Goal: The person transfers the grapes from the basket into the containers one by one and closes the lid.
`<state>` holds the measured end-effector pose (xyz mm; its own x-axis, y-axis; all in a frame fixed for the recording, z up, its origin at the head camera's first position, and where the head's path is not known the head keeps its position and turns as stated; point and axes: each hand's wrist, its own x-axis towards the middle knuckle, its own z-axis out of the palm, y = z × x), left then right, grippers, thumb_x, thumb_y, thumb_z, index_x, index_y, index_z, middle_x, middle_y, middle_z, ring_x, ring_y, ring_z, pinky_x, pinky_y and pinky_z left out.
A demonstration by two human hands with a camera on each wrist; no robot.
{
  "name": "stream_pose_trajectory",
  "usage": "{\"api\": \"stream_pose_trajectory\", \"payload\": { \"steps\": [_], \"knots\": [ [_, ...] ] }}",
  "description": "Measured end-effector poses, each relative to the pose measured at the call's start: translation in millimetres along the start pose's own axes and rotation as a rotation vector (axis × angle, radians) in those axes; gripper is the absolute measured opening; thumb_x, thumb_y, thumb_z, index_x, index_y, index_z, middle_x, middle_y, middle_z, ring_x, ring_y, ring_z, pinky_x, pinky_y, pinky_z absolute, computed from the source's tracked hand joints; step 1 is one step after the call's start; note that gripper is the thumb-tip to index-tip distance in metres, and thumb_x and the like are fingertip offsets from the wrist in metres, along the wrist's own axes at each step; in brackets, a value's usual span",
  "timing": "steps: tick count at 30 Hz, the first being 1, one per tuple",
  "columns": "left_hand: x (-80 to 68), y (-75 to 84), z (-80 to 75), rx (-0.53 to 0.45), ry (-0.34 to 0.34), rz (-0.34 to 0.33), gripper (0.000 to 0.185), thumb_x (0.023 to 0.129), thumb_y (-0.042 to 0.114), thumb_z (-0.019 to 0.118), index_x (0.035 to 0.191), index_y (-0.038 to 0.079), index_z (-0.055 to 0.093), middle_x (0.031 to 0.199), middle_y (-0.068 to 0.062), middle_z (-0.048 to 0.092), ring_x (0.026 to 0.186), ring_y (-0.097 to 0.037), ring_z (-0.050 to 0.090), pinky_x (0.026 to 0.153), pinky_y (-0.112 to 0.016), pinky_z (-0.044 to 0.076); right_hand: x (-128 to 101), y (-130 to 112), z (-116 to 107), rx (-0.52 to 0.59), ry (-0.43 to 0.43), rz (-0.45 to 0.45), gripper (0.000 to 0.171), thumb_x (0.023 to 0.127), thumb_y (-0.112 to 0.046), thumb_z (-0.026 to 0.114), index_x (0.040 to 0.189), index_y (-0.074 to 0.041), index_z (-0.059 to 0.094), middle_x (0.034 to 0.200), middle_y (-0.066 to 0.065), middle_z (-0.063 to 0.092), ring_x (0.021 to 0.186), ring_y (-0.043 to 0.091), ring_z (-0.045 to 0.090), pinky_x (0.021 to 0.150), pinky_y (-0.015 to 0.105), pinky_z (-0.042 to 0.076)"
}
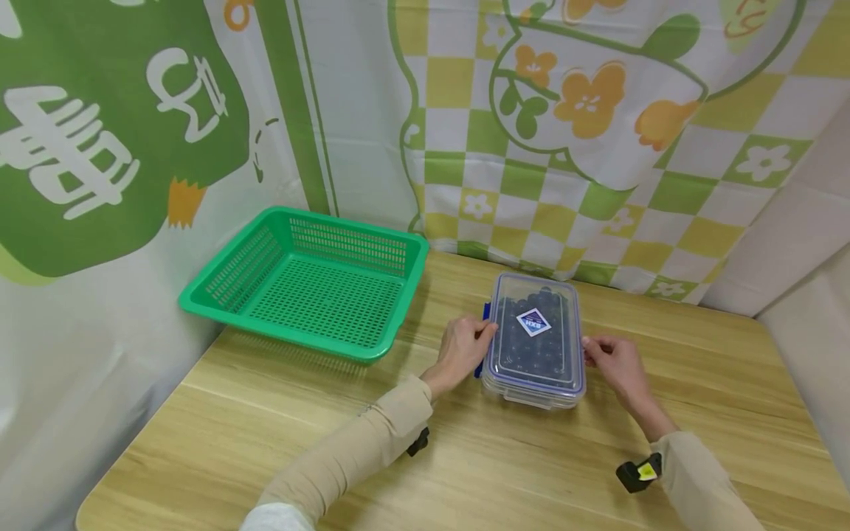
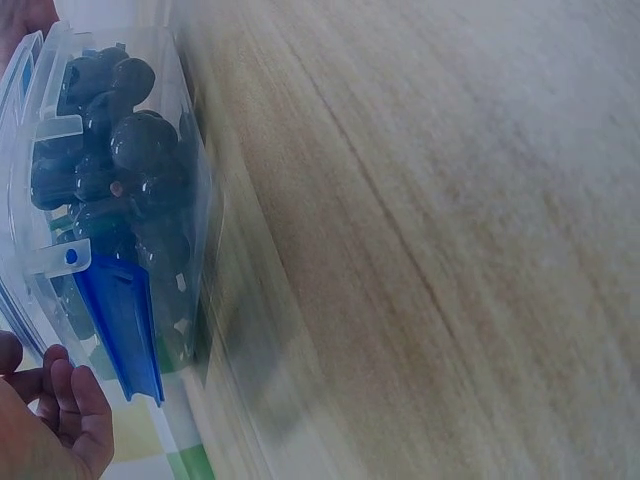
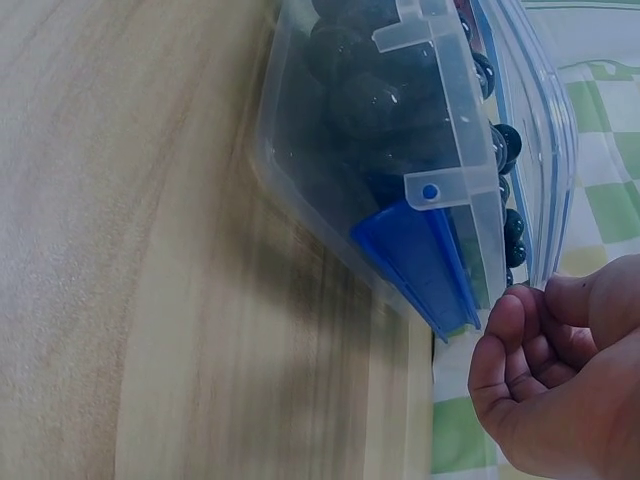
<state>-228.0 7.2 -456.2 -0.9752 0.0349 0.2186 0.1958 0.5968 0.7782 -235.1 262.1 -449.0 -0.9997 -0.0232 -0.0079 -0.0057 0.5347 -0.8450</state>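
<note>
A clear plastic food box (image 1: pixel 498 387) filled with dark round fruit (image 2: pixel 145 140), which look like grapes, stands on the table. Its clear lid (image 1: pixel 508 295) has a blue seal and a diamond-shaped sticker (image 1: pixel 533 322). At the lid's left edge, my left hand (image 1: pixel 462 345) pinches the rim with thumb and fingers. On the opposite side my right hand (image 1: pixel 620 369) pinches the lid's right edge. Blue side latches, one by the left hand (image 2: pixel 120 325) and another by the right (image 3: pixel 425 260), hang unfastened. In the right wrist view, the lid sits raised off the box wall, with fruit showing between.
To the left, a green perforated plastic basket (image 1: pixel 305 339) stands on the wooden table (image 1: pixel 319 435), holding nothing visible. A patterned cloth (image 1: pixel 465 184) hangs behind the table's back edge. Black wrist devices (image 1: pixel 637 474) sit near both sleeves.
</note>
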Motion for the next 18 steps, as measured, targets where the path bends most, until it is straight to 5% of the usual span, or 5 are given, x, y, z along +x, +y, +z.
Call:
{"api": "stream_pose_trajectory", "payload": {
  "steps": [9,14,18],
  "knots": [
    [-1.6,-2.9,-0.1,0.022,-0.013,0.01,0.029,0.093,0.02,0.059,0.074,0.003,0.073,0.058,-0.009,0.063,0.043,-0.002,0.038,0.04,-0.014,0.029,-1.7,1.6,3.2,-0.02,0.0,0.01,0.03,0.096,-0.011,0.052,0.1,0.018,0.062,0.073,0.004,0.065,0.061,-0.006,0.055,0.062,0.019,0.054],
    [-2.1,-1.0,-0.4,0.024,-0.031,-0.045,0.027,0.093,0.027,0.06,0.097,0.004,0.074,0.076,-0.01,0.072,0.045,-0.001,0.045,0.039,-0.015,0.032,-2.3,2.6,4.8,-0.014,-0.003,0.003,0.031,0.096,-0.01,0.052,0.1,0.019,0.061,0.074,0.006,0.066,0.06,-0.007,0.054,0.06,0.015,0.051],
    [-1.3,1.8,-0.4,0.014,-0.025,-0.095,0.029,0.091,0.029,0.063,0.1,0.003,0.072,0.084,-0.011,0.074,0.051,-0.004,0.056,0.044,-0.015,0.04,-1.9,1.6,5.4,0.01,-0.014,-0.028,0.031,0.096,-0.007,0.052,0.116,0.015,0.057,0.08,0.016,0.068,0.062,-0.006,0.055,0.062,0.015,0.052]
  ]
}}
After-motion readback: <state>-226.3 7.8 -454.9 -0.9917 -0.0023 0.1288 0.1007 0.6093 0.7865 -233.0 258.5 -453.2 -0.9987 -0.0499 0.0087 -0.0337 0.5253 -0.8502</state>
